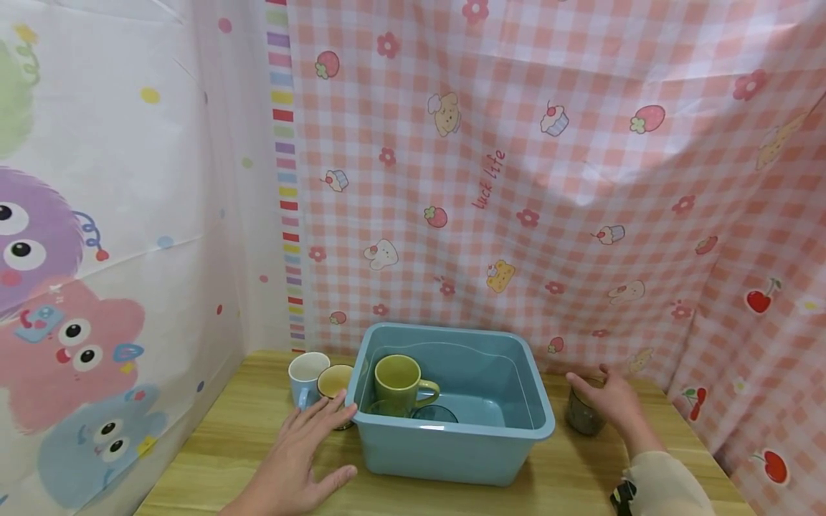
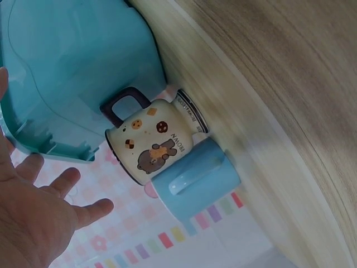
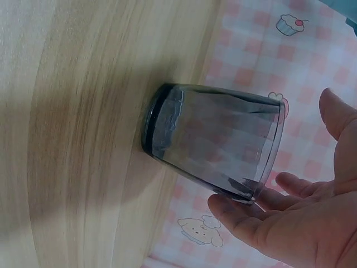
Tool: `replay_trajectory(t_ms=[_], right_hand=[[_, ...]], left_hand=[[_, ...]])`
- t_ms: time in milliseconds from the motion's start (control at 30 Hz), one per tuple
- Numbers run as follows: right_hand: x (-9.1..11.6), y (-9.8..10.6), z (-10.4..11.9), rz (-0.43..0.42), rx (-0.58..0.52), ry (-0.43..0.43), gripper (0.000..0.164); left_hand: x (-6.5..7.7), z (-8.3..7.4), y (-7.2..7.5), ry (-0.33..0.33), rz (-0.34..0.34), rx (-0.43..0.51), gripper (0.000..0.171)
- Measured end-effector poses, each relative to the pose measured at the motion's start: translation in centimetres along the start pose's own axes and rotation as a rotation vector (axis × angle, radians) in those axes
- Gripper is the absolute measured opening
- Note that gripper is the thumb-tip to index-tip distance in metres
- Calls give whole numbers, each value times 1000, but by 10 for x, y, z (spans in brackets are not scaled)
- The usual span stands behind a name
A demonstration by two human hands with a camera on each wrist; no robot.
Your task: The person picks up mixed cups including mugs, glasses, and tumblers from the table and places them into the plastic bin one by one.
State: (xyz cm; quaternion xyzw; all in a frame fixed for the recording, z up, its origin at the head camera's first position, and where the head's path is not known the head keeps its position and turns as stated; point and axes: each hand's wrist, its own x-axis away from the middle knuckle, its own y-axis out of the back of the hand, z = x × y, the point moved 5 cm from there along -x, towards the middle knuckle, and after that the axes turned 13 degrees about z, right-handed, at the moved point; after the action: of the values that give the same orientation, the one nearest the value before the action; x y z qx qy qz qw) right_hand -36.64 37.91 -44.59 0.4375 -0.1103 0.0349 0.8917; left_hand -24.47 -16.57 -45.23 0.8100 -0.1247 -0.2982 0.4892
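A blue plastic tub (image 1: 452, 455) stands on the table, holding an olive-green mug (image 1: 395, 387) and a dark glass (image 1: 435, 414). My left hand (image 1: 300, 448) is spread at the tub's left side, fingertips right at the rim, with nothing in its grasp. On the right, a smoky grey drinking glass (image 3: 217, 139) stands upright on the table. My right hand (image 1: 613, 401) reaches over that glass. In the right wrist view its fingers (image 3: 237, 220) lie along the far side of the glass's rim, while the thumb is held away from it.
Left of the tub stand a light-blue mug (image 2: 195, 181) and a cream mug (image 2: 150, 145) with a bear print and black handle. The wooden table (image 1: 219, 444) backs onto a pink checked cloth (image 1: 413, 272). A white cartoon-print cloth (image 1: 148, 287) hangs at left.
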Motion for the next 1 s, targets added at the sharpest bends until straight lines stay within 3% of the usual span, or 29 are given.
replay_trajectory(t_ms=[1000], right_hand=[[-1,-5,-5,18,93,92,110]], left_hand=[[0,-1,0,12,13,5,81]])
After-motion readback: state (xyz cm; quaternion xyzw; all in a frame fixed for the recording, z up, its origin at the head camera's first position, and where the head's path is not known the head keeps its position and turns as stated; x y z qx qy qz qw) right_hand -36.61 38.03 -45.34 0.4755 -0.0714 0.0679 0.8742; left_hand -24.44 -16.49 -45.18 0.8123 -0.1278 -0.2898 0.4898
